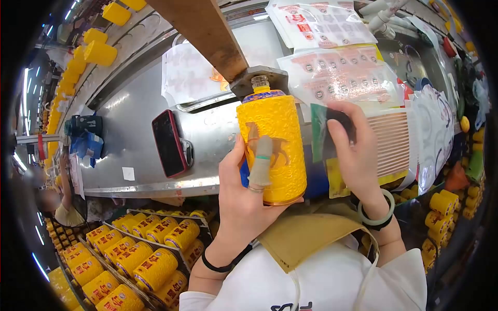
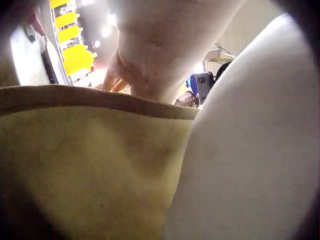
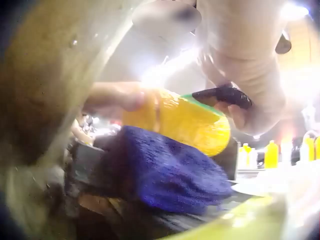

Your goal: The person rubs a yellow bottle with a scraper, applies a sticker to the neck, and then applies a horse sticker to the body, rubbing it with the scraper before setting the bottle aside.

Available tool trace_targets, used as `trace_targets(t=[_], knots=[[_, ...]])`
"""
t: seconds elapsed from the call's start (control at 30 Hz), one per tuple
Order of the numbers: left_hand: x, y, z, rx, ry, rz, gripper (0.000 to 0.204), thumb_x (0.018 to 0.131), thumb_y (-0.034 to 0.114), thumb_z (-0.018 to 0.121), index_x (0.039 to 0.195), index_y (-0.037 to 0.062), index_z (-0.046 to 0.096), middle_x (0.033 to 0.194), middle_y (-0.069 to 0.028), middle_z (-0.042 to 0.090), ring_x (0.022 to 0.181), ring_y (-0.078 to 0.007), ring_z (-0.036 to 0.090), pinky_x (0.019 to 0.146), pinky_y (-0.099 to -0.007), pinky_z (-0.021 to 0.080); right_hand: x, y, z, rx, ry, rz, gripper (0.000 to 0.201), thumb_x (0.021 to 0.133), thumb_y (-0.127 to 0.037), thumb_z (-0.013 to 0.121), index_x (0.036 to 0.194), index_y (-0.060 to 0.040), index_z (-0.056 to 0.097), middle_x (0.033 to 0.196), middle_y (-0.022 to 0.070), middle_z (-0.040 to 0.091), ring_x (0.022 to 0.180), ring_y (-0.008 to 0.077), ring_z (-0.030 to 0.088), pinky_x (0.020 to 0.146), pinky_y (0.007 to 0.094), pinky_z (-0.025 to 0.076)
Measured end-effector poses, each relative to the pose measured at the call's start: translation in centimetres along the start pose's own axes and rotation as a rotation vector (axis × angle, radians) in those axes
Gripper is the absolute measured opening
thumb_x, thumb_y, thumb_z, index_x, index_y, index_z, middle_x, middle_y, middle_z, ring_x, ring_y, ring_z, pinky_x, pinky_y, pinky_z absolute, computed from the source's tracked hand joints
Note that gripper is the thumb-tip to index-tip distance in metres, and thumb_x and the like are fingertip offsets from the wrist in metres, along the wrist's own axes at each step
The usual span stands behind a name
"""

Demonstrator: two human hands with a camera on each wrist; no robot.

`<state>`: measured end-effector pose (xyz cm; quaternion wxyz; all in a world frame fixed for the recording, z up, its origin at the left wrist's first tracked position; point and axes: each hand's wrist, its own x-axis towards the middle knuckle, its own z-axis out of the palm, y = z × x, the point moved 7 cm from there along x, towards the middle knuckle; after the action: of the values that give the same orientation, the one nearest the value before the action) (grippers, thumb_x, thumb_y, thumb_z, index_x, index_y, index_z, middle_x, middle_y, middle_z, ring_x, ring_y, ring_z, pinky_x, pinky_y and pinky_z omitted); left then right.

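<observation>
A yellow embossed bottle (image 1: pixel 282 127) with a brown horse figure lies with its clear neck at a dark metal holder (image 1: pixel 272 80) on a wooden beam. My left hand (image 1: pixel 241 197) grips the bottle's lower side; one finger, in a pale cloth finger cover (image 1: pixel 261 166) with a green band, lies across the front. Right of the bottle, my right hand (image 1: pixel 358 150) pinches a dark flat piece (image 1: pixel 342 122) beside a green, film-like strip (image 1: pixel 319 132). In the right wrist view, the dark piece (image 3: pixel 225 95) is close over the yellow bottle (image 3: pixel 195 127). An arm and apron fill the left wrist view.
A phone (image 1: pixel 170 142) lies on the metal table (image 1: pixel 124 111) at left. Printed transfer sheets (image 1: pixel 342 75) cover the back right, and a striped sheet (image 1: pixel 391 145) lies nearer. Crates of yellow bottles (image 1: pixel 155 267) stand below left. A blue cloth (image 3: pixel 170 170) sits under the bottle.
</observation>
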<state>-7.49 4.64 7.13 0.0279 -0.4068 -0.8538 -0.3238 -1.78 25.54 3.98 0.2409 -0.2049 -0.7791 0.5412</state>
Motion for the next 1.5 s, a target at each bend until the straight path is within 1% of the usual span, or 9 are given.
trace_targets(t=[0.13, 0.23, 0.33, 0.47, 0.73, 0.87, 1.07, 1.27, 1.5], knots=[[0.4, 0.6, 0.4, 0.073, -0.051, -0.029, 0.100, 0.064, 0.031, 0.101, 0.151, 0.0110, 0.056, 0.149, -0.0249, 0.042, 0.128, -0.0431, 0.057, 0.105, -0.0477, 0.051, -0.5, -0.3, -0.1, 0.141, -0.043, 0.184, 0.023, 0.103, -0.004, 0.061, 0.125, 0.0004, 0.063, 0.104, 0.0010, 0.066, 0.088, 0.0039, 0.054, 0.078, 0.0228, 0.047], [0.7, 1.4, 0.4, 0.113, -0.133, -0.063, 0.083, 0.070, 0.021, 0.093, 0.148, 0.0252, 0.062, 0.149, -0.0369, 0.037, 0.129, -0.0516, 0.049, 0.102, -0.0497, 0.052, -0.8, -0.3, 0.8, 0.245, -0.049, 0.150, 0.024, 0.102, -0.003, 0.062, 0.126, 0.0006, 0.063, 0.107, 0.0010, 0.066, 0.089, 0.0036, 0.053, 0.079, 0.0214, 0.045], [0.6, 2.0, 0.9, 0.227, -0.152, -0.038, 0.080, 0.073, 0.019, 0.091, 0.147, 0.0278, 0.063, 0.150, -0.0390, 0.034, 0.130, -0.0531, 0.049, 0.103, -0.0492, 0.052, -0.8, -0.5, 0.9, 0.202, -0.081, 0.166, 0.025, 0.102, -0.003, 0.062, 0.126, 0.0004, 0.062, 0.109, 0.0012, 0.066, 0.092, 0.0040, 0.054, 0.081, 0.0206, 0.045], [0.1, 1.3, 1.3, 0.218, -0.098, -0.024, 0.078, 0.074, 0.018, 0.090, 0.147, 0.0268, 0.063, 0.152, -0.0391, 0.034, 0.132, -0.0534, 0.048, 0.105, -0.0487, 0.052, -0.5, -1.6, 0.8, 0.200, -0.059, 0.142, 0.026, 0.102, -0.003, 0.062, 0.127, 0.0001, 0.062, 0.108, 0.0023, 0.066, 0.093, 0.0051, 0.057, 0.081, 0.0219, 0.047], [-2.6, -2.4, 1.5, -0.288, 0.204, -0.071, 0.088, 0.072, 0.010, 0.095, 0.147, -0.0053, 0.053, 0.157, -0.0288, 0.046, 0.134, -0.0440, 0.058, 0.108, -0.0455, 0.051, -1.2, -3.5, 2.8, 0.095, -0.172, -0.005, 0.024, 0.101, -0.001, 0.062, 0.125, 0.0009, 0.063, 0.106, 0.0032, 0.068, 0.094, 0.0084, 0.062, 0.081, 0.0248, 0.050], [-2.6, -2.9, 1.4, -0.343, 0.212, -0.074, 0.085, 0.071, 0.008, 0.094, 0.145, -0.0054, 0.055, 0.156, -0.0296, 0.046, 0.136, -0.0449, 0.057, 0.108, -0.0454, 0.052, -0.4, -0.9, 1.2, 0.019, -0.082, 0.104, 0.022, 0.103, -0.002, 0.059, 0.125, 0.0001, 0.063, 0.101, -0.0001, 0.064, 0.088, 0.0071, 0.056, 0.080, 0.0219, 0.047], [-1.9, -1.4, 0.4, -0.212, 0.139, -0.008, 0.085, 0.066, 0.007, 0.095, 0.142, -0.0026, 0.059, 0.156, -0.0302, 0.046, 0.135, -0.0457, 0.057, 0.109, -0.0456, 0.051, -1.2, -1.0, 1.1, 0.201, -0.088, 0.132, 0.027, 0.107, -0.007, 0.058, 0.131, 0.0039, 0.059, 0.122, 0.0037, 0.062, 0.108, 0.0081, 0.053, 0.097, 0.0237, 0.042], [-2.2, -1.9, 0.6, -0.200, 0.112, -0.039, 0.084, 0.068, 0.010, 0.094, 0.144, 0.0015, 0.060, 0.155, -0.0299, 0.045, 0.133, -0.0457, 0.056, 0.106, -0.0464, 0.052, -1.5, -0.7, 1.9, 0.219, -0.115, 0.142, 0.027, 0.107, -0.009, 0.058, 0.131, 0.0036, 0.059, 0.120, 0.0034, 0.061, 0.108, 0.0086, 0.053, 0.096, 0.0236, 0.042], [-1.1, -0.5, 0.1, -0.084, 0.006, -0.066, 0.072, 0.074, 0.011, 0.089, 0.142, 0.0174, 0.067, 0.151, -0.0304, 0.044, 0.131, -0.0454, 0.054, 0.105, -0.0484, 0.052, -1.4, -0.7, 2.1, 0.213, -0.105, 0.150, 0.026, 0.107, -0.008, 0.058, 0.131, 0.0032, 0.060, 0.118, 0.0031, 0.061, 0.106, 0.0082, 0.053, 0.095, 0.0236, 0.042]])
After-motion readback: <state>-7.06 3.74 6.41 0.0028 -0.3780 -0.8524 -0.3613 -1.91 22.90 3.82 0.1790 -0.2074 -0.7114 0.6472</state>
